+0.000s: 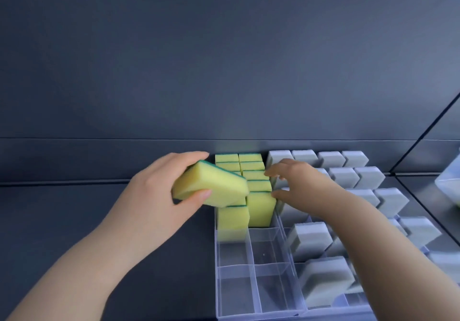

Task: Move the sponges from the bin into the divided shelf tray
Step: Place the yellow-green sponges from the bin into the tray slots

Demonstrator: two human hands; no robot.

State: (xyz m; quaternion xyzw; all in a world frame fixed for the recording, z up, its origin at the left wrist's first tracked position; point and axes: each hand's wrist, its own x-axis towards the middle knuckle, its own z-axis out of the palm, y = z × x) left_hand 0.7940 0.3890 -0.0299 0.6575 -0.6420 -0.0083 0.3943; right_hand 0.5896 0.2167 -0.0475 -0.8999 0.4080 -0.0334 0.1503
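Observation:
My left hand (159, 186) grips a yellow sponge with a green scouring layer (211, 186), tilted above the left column of the clear divided tray (251, 268). Several yellow sponges (260, 207) stand upright in the tray's rear compartments in two columns. My right hand (298, 183) reaches in from the right, its thumb and fingertips touching the right-column sponges. The front compartments of this tray hold nothing.
A second clear divided tray to the right holds several grey sponges (311, 238) standing upright. A clear bin (448, 183) shows at the right edge. Both trays sit on a dark shelf (74, 208) with a dark back wall.

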